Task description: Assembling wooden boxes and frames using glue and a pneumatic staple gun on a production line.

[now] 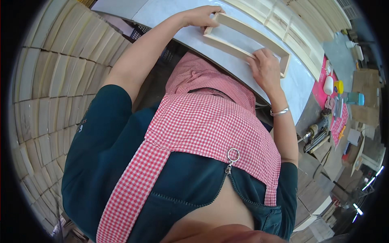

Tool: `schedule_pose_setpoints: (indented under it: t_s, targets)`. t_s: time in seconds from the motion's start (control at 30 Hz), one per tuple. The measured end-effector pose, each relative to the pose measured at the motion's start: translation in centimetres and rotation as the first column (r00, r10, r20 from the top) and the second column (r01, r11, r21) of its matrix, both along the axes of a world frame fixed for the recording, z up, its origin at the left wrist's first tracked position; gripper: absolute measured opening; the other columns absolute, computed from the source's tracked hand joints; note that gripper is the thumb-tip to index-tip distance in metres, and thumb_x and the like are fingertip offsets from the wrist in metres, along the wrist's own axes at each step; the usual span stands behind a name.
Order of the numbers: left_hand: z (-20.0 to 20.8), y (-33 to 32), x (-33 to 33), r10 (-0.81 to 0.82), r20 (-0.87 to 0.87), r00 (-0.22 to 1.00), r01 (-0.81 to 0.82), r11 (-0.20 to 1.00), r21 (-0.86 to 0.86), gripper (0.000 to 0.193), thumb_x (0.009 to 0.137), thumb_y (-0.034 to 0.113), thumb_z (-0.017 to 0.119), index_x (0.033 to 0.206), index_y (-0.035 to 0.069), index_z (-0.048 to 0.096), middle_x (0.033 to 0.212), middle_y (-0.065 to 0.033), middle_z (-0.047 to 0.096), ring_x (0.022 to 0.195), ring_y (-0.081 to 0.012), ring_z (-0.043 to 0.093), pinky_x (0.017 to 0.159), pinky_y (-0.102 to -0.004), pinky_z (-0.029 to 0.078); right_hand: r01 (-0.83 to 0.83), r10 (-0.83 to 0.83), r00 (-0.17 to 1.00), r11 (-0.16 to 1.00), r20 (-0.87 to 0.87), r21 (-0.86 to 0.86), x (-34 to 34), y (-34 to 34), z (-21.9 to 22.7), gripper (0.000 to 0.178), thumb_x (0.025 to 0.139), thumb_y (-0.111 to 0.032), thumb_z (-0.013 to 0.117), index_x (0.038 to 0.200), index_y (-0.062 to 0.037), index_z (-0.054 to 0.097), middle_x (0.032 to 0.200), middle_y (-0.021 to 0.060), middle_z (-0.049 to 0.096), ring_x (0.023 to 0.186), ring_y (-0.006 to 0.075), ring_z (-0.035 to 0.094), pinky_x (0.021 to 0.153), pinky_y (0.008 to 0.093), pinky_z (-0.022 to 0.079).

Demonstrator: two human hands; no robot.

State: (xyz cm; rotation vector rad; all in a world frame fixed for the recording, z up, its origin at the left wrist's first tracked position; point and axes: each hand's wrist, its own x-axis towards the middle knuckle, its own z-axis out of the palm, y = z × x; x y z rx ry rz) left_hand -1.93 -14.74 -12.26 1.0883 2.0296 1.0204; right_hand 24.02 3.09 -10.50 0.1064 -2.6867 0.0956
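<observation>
A long rectangular frame of thin pale wood (229,46) rests on the white tabletop (299,91), slanting from upper left to lower right. My left hand (202,17) grips its left end, thumb and fingers around the corner. Over the near side, toward the right end, my right hand (266,67) is closed on the frame with bent fingers. Some of those fingertips are hidden. A silver bracelet (279,111) circles my right wrist.
Beyond the frame lie more pale wooden frames (279,24), with stacked boards (311,15) behind. Boards in tall stacks (52,73) fill the left side. At right, a white bottle (328,86), a yellow container (338,86) and tools (316,137) crowd another surface.
</observation>
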Motion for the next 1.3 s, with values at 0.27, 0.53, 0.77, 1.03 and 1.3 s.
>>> schedule_pose_setpoints:
  t_s: [0.27, 0.53, 0.77, 1.03, 1.3]
  targets:
    - [2.1, -0.2, 0.9, -0.046, 0.015, 0.999, 0.046, 0.998, -0.033, 0.043, 0.090, 0.010, 0.063, 0.133, 0.010, 0.056, 0.102, -0.0158, 0.064, 0.066, -0.0194, 0.059, 0.053, -0.0279, 0.053, 0.099, -0.089, 0.994, 0.979, 0.064, -0.180, -0.2, 0.4, -2.5, 0.015, 0.092, -0.019, 0.071, 0.097, -0.0063, 0.065, 0.084, 0.0086, 0.067, 0.072, 0.0253, 0.063, 0.067, 0.0348, 0.050]
    - [-1.7, -2.0, 0.4, -0.009, 0.029, 1.000, 0.005, 0.991, 0.131, 0.082, 0.079, 0.014, 0.078, 0.152, 0.013, 0.040, 0.107, -0.0177, 0.068, 0.072, -0.0221, 0.063, 0.062, -0.0303, 0.057, 0.173, -0.148, 0.977, 0.970, 0.154, -0.168, -0.3, -0.3, -1.8, 0.017, 0.092, -0.016, 0.070, 0.104, -0.0064, 0.064, 0.086, 0.0100, 0.068, 0.074, 0.0260, 0.064, 0.070, 0.0353, 0.051]
    - [-3.1, -3.8, -0.5, -0.128, -0.019, 0.992, 0.129, 0.969, 0.213, 0.119, 0.067, 0.013, 0.088, 0.163, 0.014, 0.019, 0.104, -0.0175, 0.069, 0.077, -0.0217, 0.065, 0.069, -0.0318, 0.057, 0.021, 0.006, 0.994, 0.969, 0.108, -0.246, -1.7, -0.7, -1.0, 0.031, 0.088, -0.007, 0.067, 0.119, -0.0069, 0.064, 0.106, 0.0137, 0.067, 0.089, 0.0285, 0.063, 0.082, 0.0368, 0.051]
    - [-2.1, -3.6, 0.3, -0.133, 0.018, 0.991, 0.124, 0.959, 0.254, 0.116, 0.069, 0.013, 0.087, 0.162, 0.005, 0.019, 0.104, -0.0176, 0.069, 0.079, -0.0222, 0.065, 0.069, -0.0320, 0.055, -0.235, 0.248, 0.965, 0.961, 0.084, -0.145, -9.1, -7.3, 1.0, 0.054, 0.082, -0.008, 0.068, 0.135, -0.0125, 0.060, 0.120, 0.0095, 0.062, 0.098, 0.0290, 0.058, 0.088, 0.0388, 0.046]
    - [-3.8, -4.1, -0.4, -0.180, 0.175, 0.968, 0.114, 0.936, 0.332, 0.084, 0.063, 0.004, 0.086, 0.136, 0.000, 0.046, 0.094, -0.0129, 0.066, 0.072, -0.0241, 0.061, 0.068, -0.0326, 0.052, -0.326, 0.419, 0.883, 0.872, 0.212, -0.365, -17.5, -6.8, 4.7, 0.024, 0.081, -0.008, 0.072, 0.105, -0.0080, 0.070, 0.101, 0.0082, 0.061, 0.091, 0.0282, 0.059, 0.082, 0.0382, 0.049]
